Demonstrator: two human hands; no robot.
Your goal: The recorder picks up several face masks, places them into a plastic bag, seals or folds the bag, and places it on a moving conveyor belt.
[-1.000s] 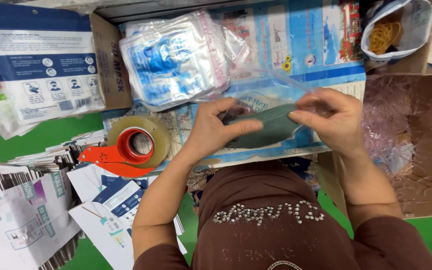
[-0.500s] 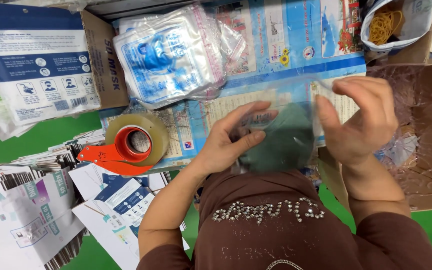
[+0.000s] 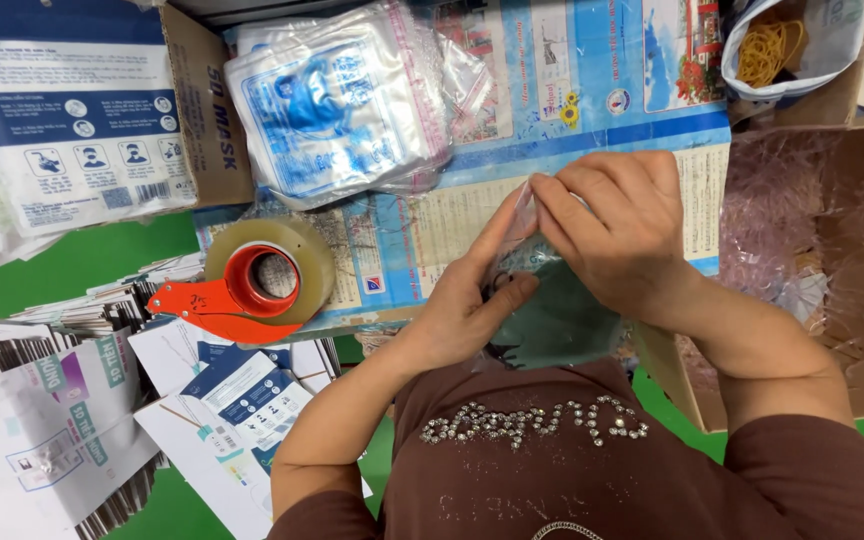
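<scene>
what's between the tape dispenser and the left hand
Only a bare strip of the printed blue sheet separates the tape dispenser from the left hand, as the head view shows.

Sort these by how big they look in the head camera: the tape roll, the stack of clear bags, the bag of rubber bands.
1. Stack of clear bags
2. Tape roll
3. Bag of rubber bands, partly cut off, so unsure.

Mask (image 3: 552, 320) partly hidden behind both hands and clear bag (image 3: 515, 225); box (image 3: 62, 120) and leaflets (image 3: 42, 440) cut off at left edge; rubber bands (image 3: 767, 50) blurred.
</scene>
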